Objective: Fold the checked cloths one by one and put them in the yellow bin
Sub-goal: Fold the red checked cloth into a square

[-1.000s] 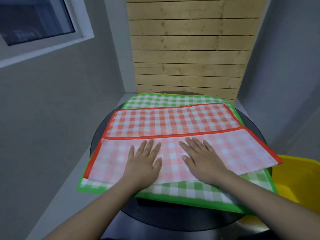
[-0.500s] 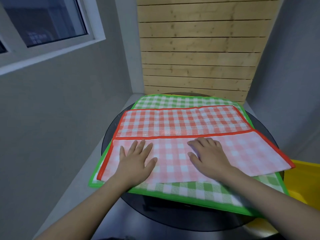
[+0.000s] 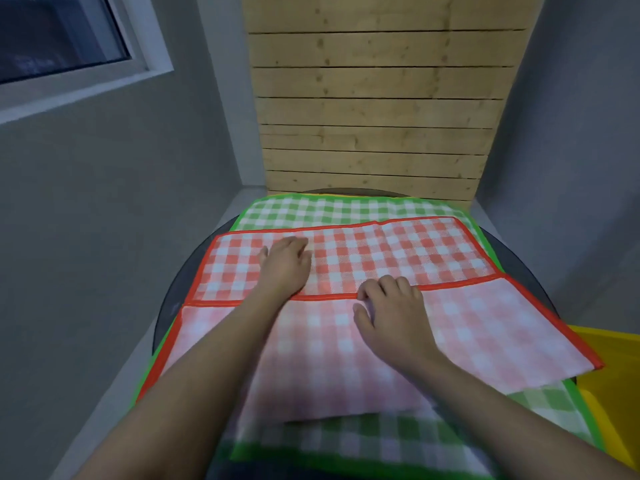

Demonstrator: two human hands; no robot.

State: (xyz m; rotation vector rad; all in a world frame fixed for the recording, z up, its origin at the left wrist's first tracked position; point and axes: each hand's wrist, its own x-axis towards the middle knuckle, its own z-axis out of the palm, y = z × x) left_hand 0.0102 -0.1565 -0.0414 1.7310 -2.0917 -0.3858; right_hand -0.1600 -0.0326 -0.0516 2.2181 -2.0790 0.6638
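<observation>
A red checked cloth (image 3: 398, 251) lies on a larger green checked cloth (image 3: 332, 209) on the round dark table (image 3: 180, 285). The near part of the red cloth is turned over and shows its paler underside (image 3: 485, 327). My left hand (image 3: 285, 263) rests on the brighter far part of the red cloth, fingers bent down onto it. My right hand (image 3: 391, 313) lies on the pale flap, with bent fingertips touching the flap's red hem. The yellow bin (image 3: 609, 386) stands low at the table's right.
A wooden slatted panel (image 3: 377, 109) stands just behind the table. Grey walls close in on the left and right, with a window (image 3: 59, 39) at the upper left. The green cloth overhangs the table's near edge.
Both hands have slid away from me over the red cloth: the left from the pale flap onto the brighter far part, the right up to the flap's hem. The camera moved closer.
</observation>
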